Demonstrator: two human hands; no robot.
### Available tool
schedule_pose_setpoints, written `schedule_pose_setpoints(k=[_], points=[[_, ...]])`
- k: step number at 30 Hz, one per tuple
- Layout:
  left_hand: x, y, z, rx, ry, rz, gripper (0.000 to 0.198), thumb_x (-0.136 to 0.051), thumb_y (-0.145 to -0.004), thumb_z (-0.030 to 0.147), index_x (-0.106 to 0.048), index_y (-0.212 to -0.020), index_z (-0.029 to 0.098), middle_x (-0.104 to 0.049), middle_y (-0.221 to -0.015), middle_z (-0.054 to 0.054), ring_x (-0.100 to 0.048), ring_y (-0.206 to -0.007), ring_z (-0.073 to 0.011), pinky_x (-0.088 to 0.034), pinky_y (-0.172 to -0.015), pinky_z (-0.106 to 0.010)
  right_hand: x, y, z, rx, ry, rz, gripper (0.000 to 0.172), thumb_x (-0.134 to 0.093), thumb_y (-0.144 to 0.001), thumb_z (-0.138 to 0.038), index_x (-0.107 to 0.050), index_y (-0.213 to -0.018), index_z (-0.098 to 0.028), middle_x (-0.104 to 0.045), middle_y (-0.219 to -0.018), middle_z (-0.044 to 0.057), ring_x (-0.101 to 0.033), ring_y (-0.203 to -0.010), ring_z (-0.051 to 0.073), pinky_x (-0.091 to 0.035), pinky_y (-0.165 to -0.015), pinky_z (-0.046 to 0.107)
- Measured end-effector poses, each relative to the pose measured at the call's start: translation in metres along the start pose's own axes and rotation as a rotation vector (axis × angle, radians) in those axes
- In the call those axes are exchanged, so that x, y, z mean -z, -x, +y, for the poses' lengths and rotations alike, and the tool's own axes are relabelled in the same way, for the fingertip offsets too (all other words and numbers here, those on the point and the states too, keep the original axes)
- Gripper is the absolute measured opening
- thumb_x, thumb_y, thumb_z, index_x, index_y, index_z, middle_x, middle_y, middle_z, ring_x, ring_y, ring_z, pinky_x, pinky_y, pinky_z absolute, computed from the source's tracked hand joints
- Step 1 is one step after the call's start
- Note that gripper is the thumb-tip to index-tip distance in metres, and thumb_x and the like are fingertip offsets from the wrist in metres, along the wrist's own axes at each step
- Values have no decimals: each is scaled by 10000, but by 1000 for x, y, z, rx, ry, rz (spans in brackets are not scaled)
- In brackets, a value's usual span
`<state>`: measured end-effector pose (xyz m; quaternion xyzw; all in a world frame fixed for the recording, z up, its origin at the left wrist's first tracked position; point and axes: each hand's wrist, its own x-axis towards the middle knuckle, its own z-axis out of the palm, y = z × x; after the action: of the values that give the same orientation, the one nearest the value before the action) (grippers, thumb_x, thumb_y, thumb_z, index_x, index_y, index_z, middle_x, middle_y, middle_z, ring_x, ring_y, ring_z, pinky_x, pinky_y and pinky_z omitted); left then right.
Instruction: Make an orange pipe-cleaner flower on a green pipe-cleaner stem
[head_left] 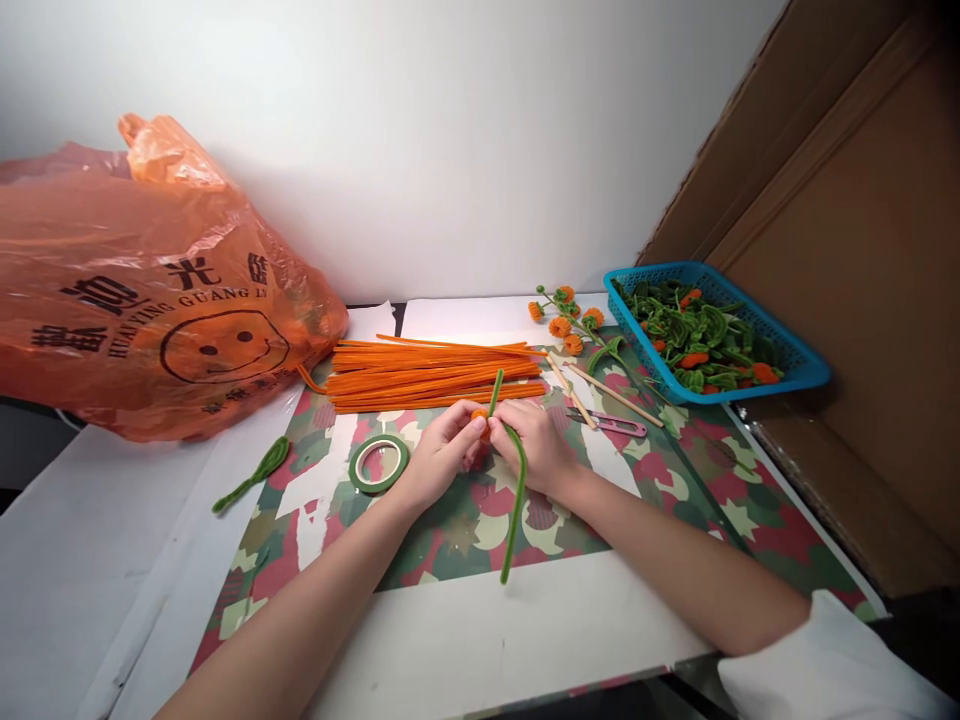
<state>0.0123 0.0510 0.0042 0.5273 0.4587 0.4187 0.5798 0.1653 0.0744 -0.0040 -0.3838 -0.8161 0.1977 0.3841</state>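
Between my two hands is a small orange fuzzy piece [481, 424], partly covered by fingers. My left hand [444, 450] pinches it from the left. My right hand [534, 440] is closed around a green fuzzy stem [517, 510], whose short end points up and whose long end hangs curved toward the table's front. The stem passes right by the orange piece; how they join is hidden by the fingers. A bundle of orange fuzzy sticks [427, 375] lies just behind my hands. Left of my left hand lies a roll of green tape [358, 468].
An orange plastic bag [150, 270] bulges at the left, near a green looped piece [259, 468]. At the right are pink snips [619, 424], wooden sticks [619, 395], an orange-flowered stem [561, 327] and a blue basket [806, 372] of green and orange pieces, beside cardboard [847, 240].
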Motion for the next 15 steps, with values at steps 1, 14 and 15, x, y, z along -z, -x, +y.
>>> schedule_pose_setpoints(k=[1, 14, 15], points=[[0, 0, 0, 12, 34, 0, 329, -581, -818, 496, -543, -889, 177, -440, -554, 65, -430, -489, -80, -362, -484, -195, 0, 0, 1, 5, 11, 3, 259, -386, -899, -220, -386, -641, -201, -475, -616, -7, -458, -624, 138, -318, -653, 277], [2, -1, -4, -249, -15, 70, 269, -680, -773, 372, -580, -937, 184, -564, -883, -25, -542, -666, -101, -471, -560, -212, 2, -3, -2, -217, -353, -20, 328, -412, -875, -250, -292, -574, -205, -342, -535, -47, -359, -510, 96, -279, -519, 234], [3, -1, -3, -202, 12, 59, 276, -665, -784, 388, -569, -946, 188, -566, -832, -14, -540, -628, -97, -470, -546, -212, 2, -3, -1, -196, -338, -15, 324, -415, -872, -243, -293, -574, -204, -344, -539, -47, -358, -513, 96, -280, -527, 236]])
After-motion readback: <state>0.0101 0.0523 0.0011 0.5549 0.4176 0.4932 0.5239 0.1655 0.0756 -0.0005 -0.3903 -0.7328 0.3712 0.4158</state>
